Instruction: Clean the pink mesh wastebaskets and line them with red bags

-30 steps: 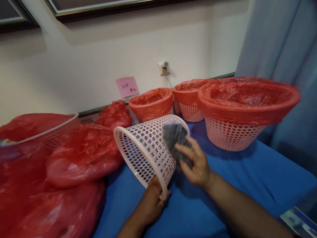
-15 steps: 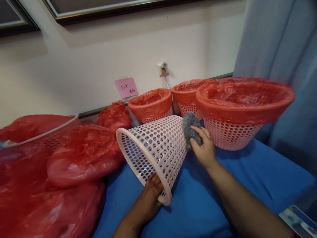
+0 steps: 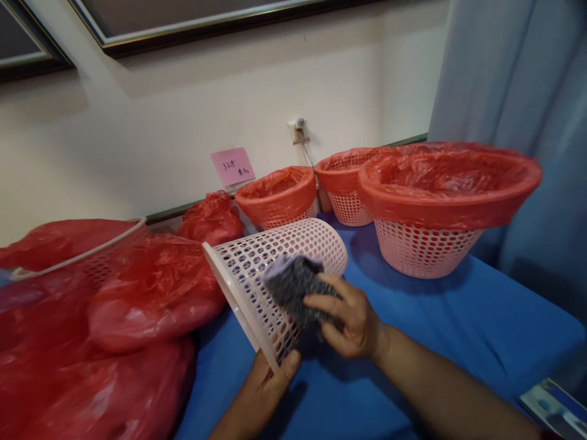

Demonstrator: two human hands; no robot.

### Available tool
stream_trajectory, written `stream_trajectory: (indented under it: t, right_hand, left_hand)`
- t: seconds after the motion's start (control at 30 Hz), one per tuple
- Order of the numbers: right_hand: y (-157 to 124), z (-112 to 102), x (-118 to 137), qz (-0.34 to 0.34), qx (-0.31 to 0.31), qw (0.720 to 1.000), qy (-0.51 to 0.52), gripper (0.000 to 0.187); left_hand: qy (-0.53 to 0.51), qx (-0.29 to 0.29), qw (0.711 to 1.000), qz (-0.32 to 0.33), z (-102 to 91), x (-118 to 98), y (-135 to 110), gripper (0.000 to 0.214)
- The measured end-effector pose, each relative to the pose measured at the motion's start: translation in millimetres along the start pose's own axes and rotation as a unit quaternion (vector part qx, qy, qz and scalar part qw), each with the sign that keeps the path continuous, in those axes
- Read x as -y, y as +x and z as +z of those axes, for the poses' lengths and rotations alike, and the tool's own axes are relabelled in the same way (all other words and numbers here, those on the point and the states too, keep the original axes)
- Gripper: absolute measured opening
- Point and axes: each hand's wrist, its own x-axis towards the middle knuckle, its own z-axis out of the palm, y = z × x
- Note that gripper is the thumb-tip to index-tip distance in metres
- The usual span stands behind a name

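Note:
A pale pink perforated plastic wastebasket (image 3: 243,269) lies tilted on its side above the blue cloth, its mouth toward the lower left. My left hand (image 3: 270,382) grips its rim at the bottom, thumb outside and the other fingers mostly hidden behind the rim. In my right hand (image 3: 351,315) is a fuzzy grey cleaning cloth (image 3: 293,284), bunched up and pressed against the basket's side wall near the middle.
Three baskets lined with red bags stand at the back: a small one (image 3: 275,195), another (image 3: 346,183) and a large one (image 3: 428,244). Red plastic bags (image 3: 151,293) heap at left around a white-rimmed basket (image 3: 137,223). A booklet-like item (image 3: 553,403) lies lower right.
My right hand has brought the cloth from the basket's base end down and left onto its side. The basket has turned slightly, and my left thumb now shows outside the rim.

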Motion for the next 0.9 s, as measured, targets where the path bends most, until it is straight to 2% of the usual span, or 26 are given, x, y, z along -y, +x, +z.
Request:
stream_trajectory:
  t: [0.07, 0.17, 0.23, 0.27, 0.33, 0.43, 0.47, 0.53, 0.57, 0.6, 0.63, 0.67, 0.73, 0.83, 0.9]
  right_hand:
    - [0.6, -2.4, -22.5, 0.145, -0.052, 0.987, -0.048, 0.048]
    - [2.3, -8.3, -62.9, 0.366, -0.113, 0.921, -0.076, 0.044]
    - [2.9, -9.7, -77.9, 0.438, -0.125, 0.888, -0.058, 0.044]
    - [2.7, -9.1, -78.3, 0.435, -0.129, 0.890, -0.052, 0.044]
    - [1.0, -5.4, -63.8, 0.352, -0.124, 0.926, -0.055, 0.043]
    - [-4.9, 1.5, -18.5, 0.120, -0.057, 0.990, -0.049, 0.050]
    - [-7.2, 3.1, -3.0, 0.040, -0.031, 0.998, -0.036, 0.053]
    - [-11.0, 5.1, 20.6, -0.094, 0.002, 0.996, -0.004, 0.054]
    - [-12.1, 5.5, 26.6, -0.133, 0.009, 0.991, 0.010, 0.054]
    - [-12.3, 5.7, 28.1, -0.144, 0.012, 0.989, 0.016, 0.053]
    - [-11.7, 5.6, 25.0, -0.123, 0.009, 0.992, 0.013, 0.054]
    - [-10.5, 5.2, 17.6, -0.075, -0.002, 0.997, 0.001, 0.054]
    - [-6.6, 3.0, -7.4, 0.076, -0.046, 0.995, -0.040, 0.051]
    - [-0.7, -3.9, -51.2, 0.300, -0.129, 0.942, -0.072, 0.043]
    - [1.8, -8.6, -66.9, 0.374, -0.158, 0.911, -0.064, 0.043]
  left_hand:
    - [0.026, 0.016, 0.999, -0.015, -0.1, -2.8, 0.3, 0.063]
    - [0.064, 0.049, 0.997, -0.013, -0.6, 2.6, 1.5, 0.061]
    - [0.091, 0.050, 0.995, 0.004, -0.7, 12.1, 3.3, 0.061]
    - [0.105, 0.047, 0.993, 0.013, -0.5, 17.7, 4.6, 0.060]
    - [0.135, 0.043, 0.989, 0.036, 0.0, 28.7, 7.5, 0.060]
    - [0.178, 0.047, 0.979, 0.090, 0.3, 41.3, 10.6, 0.056]
    - [0.188, 0.050, 0.975, 0.110, 0.1, 44.3, 10.9, 0.054]
    - [0.204, 0.059, 0.967, 0.138, -0.9, 48.2, 10.4, 0.048]
    - [0.210, 0.063, 0.965, 0.146, -1.7, 49.2, 10.1, 0.047]
    - [0.217, 0.067, 0.962, 0.153, -2.6, 49.6, 10.0, 0.046]
    - [0.226, 0.070, 0.959, 0.158, -3.5, 49.4, 10.1, 0.048]
    - [0.237, 0.073, 0.955, 0.161, -4.5, 48.9, 10.6, 0.049]
    - [0.254, 0.071, 0.952, 0.158, -6.0, 47.3, 12.5, 0.054]
    - [0.272, 0.069, 0.950, 0.137, -6.8, 46.3, 15.6, 0.056]
    - [0.289, 0.084, 0.945, 0.130, -6.4, 46.7, 17.0, 0.057]
